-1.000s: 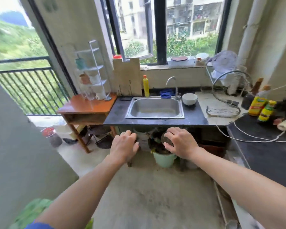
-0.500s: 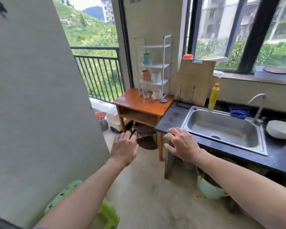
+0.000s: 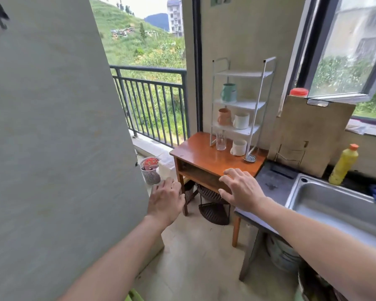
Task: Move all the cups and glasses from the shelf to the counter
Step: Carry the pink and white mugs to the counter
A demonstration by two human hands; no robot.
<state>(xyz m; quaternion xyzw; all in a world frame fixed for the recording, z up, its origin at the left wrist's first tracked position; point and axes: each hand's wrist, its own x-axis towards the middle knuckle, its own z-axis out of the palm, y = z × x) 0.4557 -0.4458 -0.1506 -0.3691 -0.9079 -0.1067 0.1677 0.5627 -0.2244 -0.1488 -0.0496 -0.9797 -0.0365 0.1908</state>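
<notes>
A white wire shelf [image 3: 256, 105] stands on a small wooden table [image 3: 195, 153]. A green mug [image 3: 229, 92] sits on its upper tier. An orange cup [image 3: 224, 116] and a white mug [image 3: 241, 121] share the tier below. Under the lowest tier, on the table top, stand a clear glass [image 3: 221, 141] and another white mug [image 3: 239, 147]. My left hand [image 3: 166, 199] and my right hand [image 3: 241, 187] are stretched out in front of me, fingers apart and empty, both short of the table. The dark counter [image 3: 271, 183] adjoins the table on the right.
A steel sink [image 3: 339, 205] is set in the counter, with a yellow bottle [image 3: 343, 165] and a leaning wooden board [image 3: 313, 135] behind it. A grey wall panel [image 3: 52, 137] fills the left. Baskets [image 3: 150, 170] and wire racks [image 3: 213, 205] sit on the floor by the table.
The view has swung left and moved closer to the shelf and wooden table. Both hands stay held out, empty, now nearer the table's front edge.
</notes>
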